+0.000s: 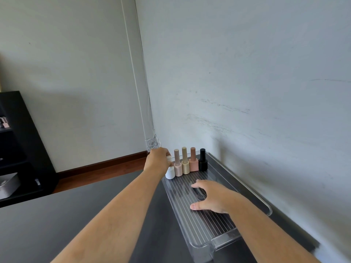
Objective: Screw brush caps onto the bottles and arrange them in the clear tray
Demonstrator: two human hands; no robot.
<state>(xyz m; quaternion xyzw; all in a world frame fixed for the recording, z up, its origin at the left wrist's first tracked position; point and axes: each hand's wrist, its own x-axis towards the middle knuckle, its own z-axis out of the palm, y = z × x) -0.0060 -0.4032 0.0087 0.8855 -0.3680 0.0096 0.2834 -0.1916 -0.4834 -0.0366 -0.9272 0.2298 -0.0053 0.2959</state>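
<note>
**Five bottles in a row at the far end of the tray**

Two big pale walls [247, 73] meet in a corner, and the right one has dark scuff marks on it. A thin bunch of wire [152, 143] hangs low in that corner. The floor [106, 168] along the bottom of the left wall is brown wood.

A wide dark grey table [57, 224] is pushed up against the right wall. Off to the left stands a black shelf [19, 139] with a grey box [8, 185] on it.

On the table, next to the wall, lies a long clear tray [199, 230] with thin lines running along its bottom. At its far end five bottles stand upright, side by side and close together. From left to right they are the white bottle [170, 172], the pale bottle [178, 167], the cream bottle [185, 164], the pink bottle [193, 163] and the black bottle [202, 162]. Each one has a tall cap on top.

The left hand [158, 158] reaches out to the white bottle, with its fingers curled round the cap. The right hand [210, 198] is in the middle of the tray, palm down, with fingers and thumb spread wide and nothing in it. I cannot tell if it presses on the tray or is just above it.
</note>
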